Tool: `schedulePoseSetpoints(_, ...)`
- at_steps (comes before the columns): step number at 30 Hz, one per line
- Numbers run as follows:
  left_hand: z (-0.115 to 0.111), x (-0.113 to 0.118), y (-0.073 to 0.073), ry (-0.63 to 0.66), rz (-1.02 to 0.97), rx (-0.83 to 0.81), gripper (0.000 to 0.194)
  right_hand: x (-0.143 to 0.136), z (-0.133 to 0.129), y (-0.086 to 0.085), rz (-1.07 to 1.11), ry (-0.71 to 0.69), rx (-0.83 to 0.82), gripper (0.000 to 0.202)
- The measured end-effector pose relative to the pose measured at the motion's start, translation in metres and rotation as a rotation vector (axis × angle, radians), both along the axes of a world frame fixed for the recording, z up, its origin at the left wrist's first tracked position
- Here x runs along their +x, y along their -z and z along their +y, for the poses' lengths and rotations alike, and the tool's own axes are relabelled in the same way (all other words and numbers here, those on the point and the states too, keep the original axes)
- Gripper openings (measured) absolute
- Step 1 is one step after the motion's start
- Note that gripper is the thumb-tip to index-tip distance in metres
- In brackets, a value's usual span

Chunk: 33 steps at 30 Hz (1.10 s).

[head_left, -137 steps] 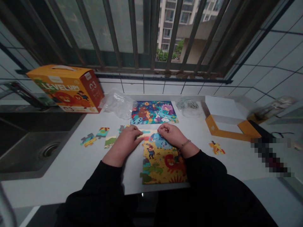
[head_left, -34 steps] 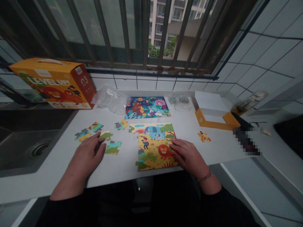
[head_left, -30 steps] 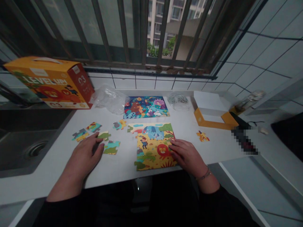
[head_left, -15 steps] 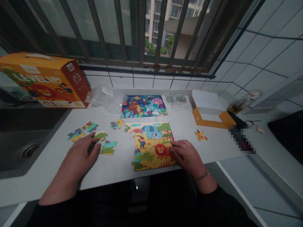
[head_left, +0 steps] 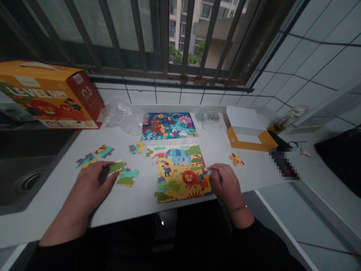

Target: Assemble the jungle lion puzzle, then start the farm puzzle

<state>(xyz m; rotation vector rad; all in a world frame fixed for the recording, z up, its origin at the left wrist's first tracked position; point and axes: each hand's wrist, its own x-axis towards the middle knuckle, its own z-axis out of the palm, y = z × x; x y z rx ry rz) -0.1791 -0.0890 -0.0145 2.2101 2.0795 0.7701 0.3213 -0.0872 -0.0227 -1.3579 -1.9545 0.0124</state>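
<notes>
Since the earliest view, the left hand (head_left: 86,188) has left the far edge of the puzzle (head_left: 180,177) and gone left to a green piece (head_left: 120,165), where its index finger reaches slightly farther over than half a second ago. A sheep piece (head_left: 135,148), then partly covered, now shows whole, and a teal-and-green piece (head_left: 129,177), then out of sight, is visible. The right hand (head_left: 228,184) has come nearer from the far edge; within the last half second its grip has drawn back rightward, uncovering a blue-clad figure (head_left: 204,176) beside the lion. The view has turned rightward, cropping the orange box (head_left: 53,103).
</notes>
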Motion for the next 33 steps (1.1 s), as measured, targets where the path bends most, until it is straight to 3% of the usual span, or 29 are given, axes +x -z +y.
schedulePoseSetpoints(7, -0.009, 0.007, -0.005, -0.066, -0.048, 0.006, 0.048, 0.0, 0.001, 0.001, -0.03, -0.032, -0.058, 0.022)
schedulePoseSetpoints(13, -0.007, 0.022, -0.018, 0.02, -0.09, 0.061, 0.041, -0.001, 0.002, 0.002, -0.052, -0.051, -0.081, 0.024)
schedulePoseSetpoints(18, 0.014, 0.042, -0.032, 0.181, -0.115, 0.01, 0.034, 0.0, 0.003, 0.003, -0.066, -0.07, -0.104, 0.023)
schedulePoseSetpoints(22, 0.044, 0.055, -0.04, 0.22, -0.038, -0.029, 0.03, 0.0, 0.003, 0.001, -0.072, -0.078, -0.102, 0.024)
schedulePoseSetpoints(27, 0.073, 0.053, -0.026, 0.255, 0.052, -0.112, 0.029, -0.001, 0.003, 0.0, -0.078, -0.078, -0.099, 0.031)
schedulePoseSetpoints(33, 0.069, 0.043, -0.012, 0.328, -0.037, -0.108, 0.045, 0.0, 0.003, 0.002, -0.056, -0.079, -0.124, 0.031)
